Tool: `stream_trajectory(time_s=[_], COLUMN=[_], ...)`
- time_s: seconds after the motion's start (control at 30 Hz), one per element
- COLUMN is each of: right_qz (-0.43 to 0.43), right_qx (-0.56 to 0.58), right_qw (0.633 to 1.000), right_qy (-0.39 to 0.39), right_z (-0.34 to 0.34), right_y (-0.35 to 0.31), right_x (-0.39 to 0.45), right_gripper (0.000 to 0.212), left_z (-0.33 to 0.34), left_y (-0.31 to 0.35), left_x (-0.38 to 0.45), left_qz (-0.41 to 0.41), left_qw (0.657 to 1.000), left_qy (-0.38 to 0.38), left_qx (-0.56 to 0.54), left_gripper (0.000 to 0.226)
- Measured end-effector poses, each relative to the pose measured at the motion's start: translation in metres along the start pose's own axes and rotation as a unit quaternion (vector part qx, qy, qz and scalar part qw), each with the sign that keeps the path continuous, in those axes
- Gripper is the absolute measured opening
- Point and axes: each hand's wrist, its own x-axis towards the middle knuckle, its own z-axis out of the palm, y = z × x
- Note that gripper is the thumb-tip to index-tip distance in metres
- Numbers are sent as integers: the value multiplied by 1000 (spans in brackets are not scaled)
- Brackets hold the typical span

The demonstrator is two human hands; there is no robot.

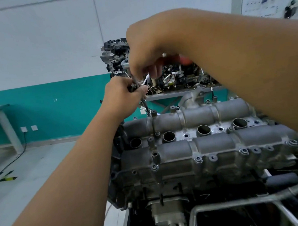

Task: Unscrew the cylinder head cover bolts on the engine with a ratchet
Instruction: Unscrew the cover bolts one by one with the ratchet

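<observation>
Both hands on a ratchet above the far left corner of the cylinder head cover.

The left hand (123, 95) curls its fingers round the ratchet (139, 92); the right hand (146, 58), above it, has its fingers bent down onto the tool's upper end. The slim shaft slants down to a bolt (148, 112) on the grey cylinder head cover (211, 143). A second engine (115, 57) stands on a bench (182, 92) behind.

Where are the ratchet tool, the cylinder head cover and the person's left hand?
ratchet (144, 105), head view, lower shaft below the fingers.
cylinder head cover (211, 147), head view, front ridge.
left hand (123, 95), head view, back of hand.
</observation>
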Motion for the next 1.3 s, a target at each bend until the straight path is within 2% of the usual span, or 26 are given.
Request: stream_trajectory(time_s=[0.07,0.1,0.17,0.2,0.3,0.33,0.37,0.43,0.47,0.5,0.57,0.6,0.63,0.7,0.73,0.77,0.83,0.9,0.93,1.0,1.03,1.07,1.17,1.2,1.23,1.3], right_qz=[-5,-11,-26,-28,-16,-17,-18,-35,-37,-27,-7,-7,-17,-33,-36,-37,-28,-18,-24,-43,-48,-47,-31,-29,-27,-28], right_qx=[2,-28,-105,-112,-41,-25,-31,-96,-103,-81,-12,5,-13,-106,-128,-118,-33,8,-12,-88,-109,-111,-41,-38,-52,-87], right_qw=[999,1000,986,984,999,999,999,992,989,994,998,997,998,992,984,987,999,999,999,993,986,985,998,999,997,985], right_qy=[-35,-7,124,134,-25,-40,-28,79,103,65,-62,-81,-66,67,121,106,-10,-47,-31,67,115,125,21,19,46,147], right_z=[-3,-4,-1,1,-3,-4,-5,-3,-3,-3,-6,-7,-7,-2,0,2,1,-2,-2,0,2,3,0,-1,0,2], right_y=[-2,0,2,2,-4,-4,-3,2,3,3,0,-2,-3,0,-1,-1,-3,-8,-6,-2,-1,-1,-2,0,3,10], right_x=[-4,0,4,6,0,0,2,3,4,4,-2,-4,-4,4,4,6,7,2,4,7,6,6,-2,-2,2,5], right_gripper=[18,16,19,19,21,21,18,13,12,11,20,22,18,8,10,11,23,28,24,17,20,23,19,19,21,24], left_z=[0,0,-1,0,1,0,-1,-1,-1,0,0,0,0,1,0,0,1,2,2,2,1,1,1,2,2,0], left_y=[0,1,1,1,1,1,1,1,2,3,2,2,3,3,2,2,1,0,1,0,0,-1,-1,0,0,2], left_x=[1,1,1,-1,-1,0,1,1,0,-1,0,1,1,2,1,-1,-1,0,1,2,1,1,1,1,2,1], left_qz=[-8,-17,-15,-11,2,3,-3,-10,-8,-5,-5,-9,-16,-24,-22,-20,-8,2,-4,-17,-19,-19,-2,-1,-7,-19], left_qw=[1000,1000,999,1000,1000,1000,1000,1000,999,1000,1000,1000,1000,999,999,999,1000,998,996,998,999,999,999,999,999,1000], left_qy=[2,-8,-24,-20,7,8,-1,-27,-32,-30,-7,1,-2,-22,-27,-25,2,39,42,16,4,0,19,20,14,-9], left_qx=[-2,-12,-19,-13,18,23,21,1,0,3,11,13,14,6,1,-2,10,58,74,59,45,35,43,42,32,3], left_gripper=[25,25,22,22,21,22,23,22,21,20,22,26,32,35,32,30,31,34,36,35,33,29,23,22,21,19])
